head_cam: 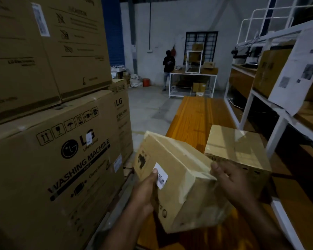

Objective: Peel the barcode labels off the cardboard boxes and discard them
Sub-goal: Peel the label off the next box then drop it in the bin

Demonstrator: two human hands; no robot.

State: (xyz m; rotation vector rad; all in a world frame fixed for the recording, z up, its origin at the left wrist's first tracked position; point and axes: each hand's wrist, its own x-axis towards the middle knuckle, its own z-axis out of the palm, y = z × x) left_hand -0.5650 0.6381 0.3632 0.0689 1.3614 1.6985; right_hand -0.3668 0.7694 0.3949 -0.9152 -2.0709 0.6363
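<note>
Over bench (193,120), left hand (143,193) gripping box (185,179) thumbs label (162,175).

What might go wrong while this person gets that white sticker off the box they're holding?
The cardboard box is held tilted by the left hand and right hand, so it may slip once one hand lets go to peel. The left thumb presses the barcode label, which looks stuck flat; it may tear rather than lift whole. The dim light may hide its edge.
</note>
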